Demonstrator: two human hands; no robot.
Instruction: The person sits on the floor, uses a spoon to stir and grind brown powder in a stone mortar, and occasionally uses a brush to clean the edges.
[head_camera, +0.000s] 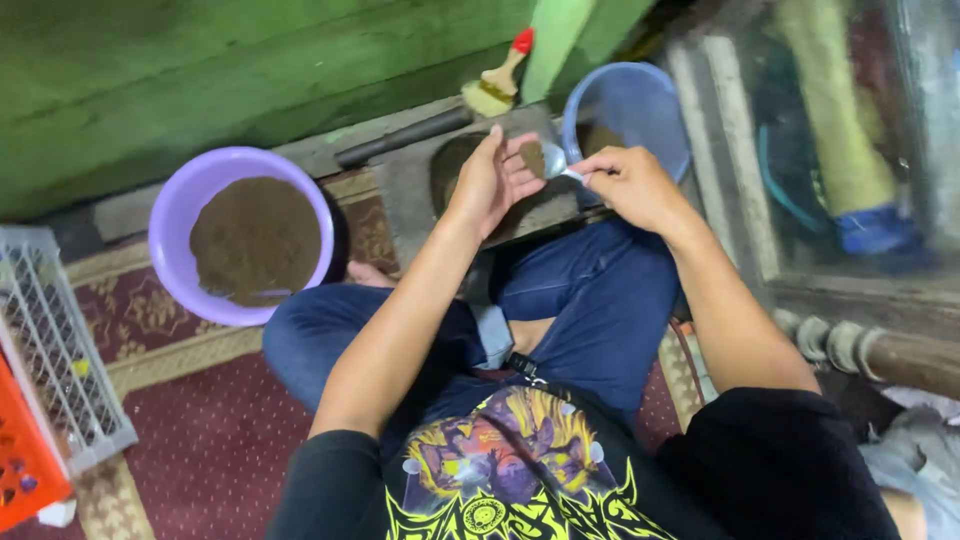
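Fingers (597, 166) around spoon (553, 160) handle

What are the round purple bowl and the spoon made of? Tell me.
Round purple bowl: likely plastic, with an even colour, a thin rim and a soft sheen. Small silvery spoon in the right hand: seemingly metal, with a bright grey shine.

A patterned maroon carpet (200, 440) covers the floor across the lower left of the frame.

A purple bowl (180, 215) of brown powder sits at centre left, a blue bowl (640, 105) at upper centre, a white wire basket (55, 340) at far left.
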